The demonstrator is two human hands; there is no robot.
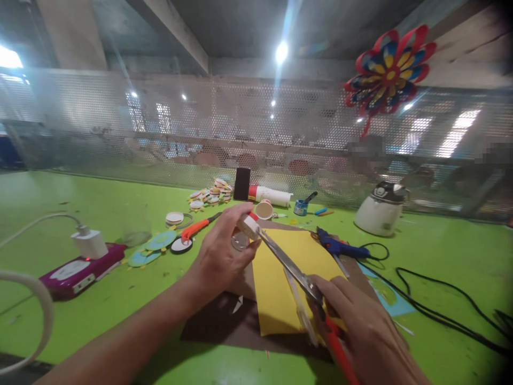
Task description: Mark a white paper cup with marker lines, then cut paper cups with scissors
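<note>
My left hand (218,254) grips a short red-and-white piece of a paper cup (251,226) between thumb and fingers. My right hand (356,313) is closed on the red handles of a pair of scissors (285,260), whose blade tips meet the cup piece's edge. Beneath them lie a yellow sheet (276,307) and a dark brown board (216,327). A shiny round thing (239,241) shows beside my left fingers; its kind is unclear. Behind the hands, an open paper cup (264,209) lies on its side.
A blue glue gun (340,247) with a black cord lies right, near a white kettle (379,211). Left are a purple power strip (82,272), light-blue paper shapes (160,240) and orange-handled scissors (194,230). Several cut cup pieces (212,195) and a phone (242,183) stand behind.
</note>
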